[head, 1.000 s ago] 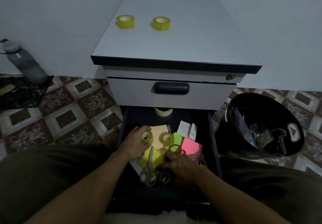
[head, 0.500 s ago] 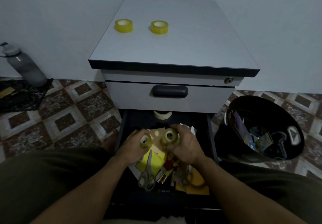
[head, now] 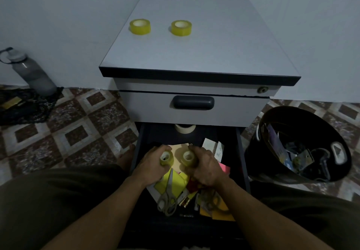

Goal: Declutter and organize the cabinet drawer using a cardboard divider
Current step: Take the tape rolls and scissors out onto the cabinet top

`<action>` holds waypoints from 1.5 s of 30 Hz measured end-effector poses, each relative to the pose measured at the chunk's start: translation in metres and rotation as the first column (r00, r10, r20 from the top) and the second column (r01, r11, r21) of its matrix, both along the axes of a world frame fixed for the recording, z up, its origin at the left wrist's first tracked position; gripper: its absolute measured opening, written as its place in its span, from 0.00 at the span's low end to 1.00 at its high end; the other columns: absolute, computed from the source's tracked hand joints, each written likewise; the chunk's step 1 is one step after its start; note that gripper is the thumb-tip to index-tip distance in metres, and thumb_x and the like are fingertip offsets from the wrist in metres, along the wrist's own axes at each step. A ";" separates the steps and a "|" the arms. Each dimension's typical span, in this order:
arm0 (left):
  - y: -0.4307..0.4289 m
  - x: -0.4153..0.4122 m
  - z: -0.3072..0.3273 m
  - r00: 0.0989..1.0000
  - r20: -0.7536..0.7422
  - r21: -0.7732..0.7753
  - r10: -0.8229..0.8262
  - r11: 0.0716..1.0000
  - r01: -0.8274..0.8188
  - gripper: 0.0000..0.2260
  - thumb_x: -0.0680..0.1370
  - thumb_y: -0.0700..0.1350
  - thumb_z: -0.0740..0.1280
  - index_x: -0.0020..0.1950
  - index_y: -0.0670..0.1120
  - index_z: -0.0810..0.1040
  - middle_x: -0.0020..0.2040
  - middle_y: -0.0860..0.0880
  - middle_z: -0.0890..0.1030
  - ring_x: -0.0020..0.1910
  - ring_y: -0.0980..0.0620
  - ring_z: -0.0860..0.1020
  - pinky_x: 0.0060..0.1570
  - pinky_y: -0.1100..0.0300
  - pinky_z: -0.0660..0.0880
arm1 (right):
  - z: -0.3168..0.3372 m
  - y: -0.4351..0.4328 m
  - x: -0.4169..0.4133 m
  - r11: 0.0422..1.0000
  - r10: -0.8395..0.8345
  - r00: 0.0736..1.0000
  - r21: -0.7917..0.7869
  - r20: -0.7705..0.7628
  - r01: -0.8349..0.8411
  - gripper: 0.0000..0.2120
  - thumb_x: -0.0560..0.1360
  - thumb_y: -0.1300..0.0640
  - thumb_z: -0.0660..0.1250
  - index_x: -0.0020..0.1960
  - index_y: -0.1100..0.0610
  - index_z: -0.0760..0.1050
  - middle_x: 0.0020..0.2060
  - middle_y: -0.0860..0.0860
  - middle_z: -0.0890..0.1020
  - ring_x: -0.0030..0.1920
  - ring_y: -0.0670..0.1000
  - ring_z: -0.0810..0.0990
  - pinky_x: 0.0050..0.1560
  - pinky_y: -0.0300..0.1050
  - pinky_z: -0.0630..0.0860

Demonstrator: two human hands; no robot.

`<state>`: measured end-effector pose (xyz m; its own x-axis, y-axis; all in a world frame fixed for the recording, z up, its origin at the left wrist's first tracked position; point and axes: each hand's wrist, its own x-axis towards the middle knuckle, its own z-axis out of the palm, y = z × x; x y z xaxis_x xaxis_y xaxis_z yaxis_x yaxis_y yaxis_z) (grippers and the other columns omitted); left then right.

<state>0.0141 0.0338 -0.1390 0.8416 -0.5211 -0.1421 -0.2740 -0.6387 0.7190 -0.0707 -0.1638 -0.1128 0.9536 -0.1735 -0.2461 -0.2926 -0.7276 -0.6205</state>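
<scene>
The dark lower drawer (head: 240, 152) of the grey cabinet (head: 194, 55) stands pulled out. My left hand (head: 151, 164) grips a small yellow tape roll (head: 166, 158) above the drawer. Beside it, my right hand (head: 206, 169) grips a second small tape roll (head: 188, 157). Under the hands lie yellow, pink and orange sticky-note pads, paper slips and grey scissors (head: 167, 197). A white tape roll (head: 185, 128) sits at the drawer's back. Two yellow tape rolls (head: 139, 26) (head: 181, 28) stand on the cabinet top. No cardboard divider is in view.
A black waste bin (head: 253, 152) holding scraps stands right of the drawer. A grey water bottle (head: 32, 74) leans against the wall at the left, beside a dark cloth (head: 25, 105) on the patterned tile floor. The upper drawer (head: 192, 109) is closed. My knees flank the drawer.
My right hand left the clutter at the drawer's front, took hold of the second small tape roll and lifted it level with the left hand's roll. The left hand kept its roll.
</scene>
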 end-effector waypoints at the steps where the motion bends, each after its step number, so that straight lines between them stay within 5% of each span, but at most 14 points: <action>1: -0.001 0.001 0.000 1.000 -0.004 0.002 0.002 1.000 -0.002 0.23 0.71 0.44 0.74 0.63 0.59 0.73 0.58 0.53 0.75 0.57 0.52 0.76 0.57 0.51 0.76 | -0.001 0.000 -0.001 1.000 -0.006 1.000 0.014 0.006 0.006 0.36 0.69 0.42 0.74 0.73 0.49 0.67 0.62 0.52 0.76 0.62 0.55 0.73 0.64 0.52 0.72; 5: 0.000 0.000 0.002 1.000 -0.004 0.008 0.004 1.000 -0.004 0.23 0.72 0.44 0.74 0.64 0.59 0.73 0.58 0.53 0.75 0.58 0.52 0.76 0.57 0.51 0.76 | -0.003 0.001 -0.001 0.994 -0.059 0.998 0.097 0.034 0.055 0.31 0.67 0.47 0.76 0.68 0.48 0.72 0.59 0.50 0.79 0.59 0.53 0.77 0.61 0.50 0.75; 9: -0.001 -0.001 0.006 1.000 -0.015 -0.015 0.021 1.000 -0.021 0.23 0.72 0.42 0.74 0.64 0.57 0.75 0.59 0.53 0.75 0.58 0.53 0.76 0.57 0.53 0.76 | 0.007 -0.002 -0.004 0.972 -0.124 0.992 0.205 0.031 0.115 0.28 0.68 0.57 0.79 0.66 0.53 0.74 0.55 0.47 0.79 0.51 0.45 0.78 0.47 0.23 0.70; 11: 0.000 -0.002 0.010 0.999 -0.029 -0.035 0.033 0.999 -0.034 0.23 0.72 0.42 0.74 0.64 0.57 0.75 0.58 0.53 0.75 0.57 0.53 0.76 0.55 0.55 0.76 | 0.014 -0.004 -0.007 0.954 -0.157 0.987 0.261 0.024 0.145 0.27 0.68 0.61 0.78 0.64 0.53 0.74 0.52 0.45 0.78 0.47 0.39 0.76 0.40 0.20 0.69; 16: 0.002 -0.006 0.031 0.999 -0.043 -0.086 0.033 0.996 -0.037 0.22 0.71 0.42 0.74 0.61 0.59 0.75 0.56 0.54 0.77 0.53 0.54 0.78 0.51 0.54 0.78 | 0.032 -0.003 -0.010 0.947 -0.179 0.982 0.282 0.064 0.154 0.26 0.68 0.62 0.76 0.62 0.50 0.73 0.51 0.46 0.80 0.49 0.46 0.80 0.39 0.24 0.71; 23: 0.010 -0.019 0.077 1.000 -0.010 -0.142 -0.019 0.990 0.018 0.23 0.71 0.43 0.76 0.60 0.61 0.74 0.54 0.56 0.80 0.49 0.62 0.79 0.46 0.65 0.77 | 0.071 0.004 -0.025 0.962 -0.146 0.971 0.255 0.187 0.095 0.23 0.66 0.61 0.76 0.56 0.45 0.74 0.46 0.41 0.81 0.44 0.40 0.80 0.39 0.26 0.71; 33: 0.034 -0.027 0.214 0.977 0.204 -0.295 0.063 0.956 0.000 0.22 0.68 0.42 0.79 0.57 0.59 0.79 0.50 0.58 0.83 0.47 0.62 0.81 0.44 0.68 0.77 | 0.181 -0.001 -0.036 0.973 -0.064 0.938 0.231 0.341 -0.017 0.27 0.66 0.57 0.79 0.61 0.44 0.75 0.50 0.43 0.83 0.46 0.40 0.83 0.46 0.38 0.81; 37: 0.036 -0.006 0.273 0.945 0.300 -0.383 0.129 0.924 -0.005 0.20 0.64 0.51 0.77 0.55 0.57 0.81 0.47 0.61 0.82 0.47 0.64 0.80 0.44 0.73 0.75 | 0.238 -0.007 -0.020 0.986 -0.049 0.882 0.163 0.469 -0.032 0.27 0.66 0.54 0.79 0.62 0.44 0.76 0.49 0.43 0.83 0.46 0.42 0.83 0.47 0.43 0.81; 41: 0.032 0.034 0.307 0.907 0.369 -0.361 0.202 0.930 -0.061 0.19 0.67 0.46 0.79 0.56 0.58 0.81 0.48 0.61 0.81 0.44 0.67 0.79 0.40 0.78 0.71 | 0.285 -0.017 0.013 0.996 -0.037 0.835 0.088 0.549 -0.014 0.24 0.66 0.51 0.79 0.60 0.44 0.77 0.47 0.40 0.82 0.47 0.41 0.80 0.47 0.39 0.78; 45: 0.022 0.083 0.310 0.900 0.376 -0.278 0.220 0.953 -0.117 0.20 0.68 0.48 0.78 0.58 0.59 0.80 0.50 0.56 0.81 0.43 0.61 0.79 0.39 0.70 0.72 | 0.302 -0.026 0.062 0.999 -0.044 0.842 0.021 0.538 0.038 0.25 0.65 0.50 0.78 0.61 0.48 0.77 0.48 0.44 0.82 0.47 0.46 0.81 0.50 0.45 0.78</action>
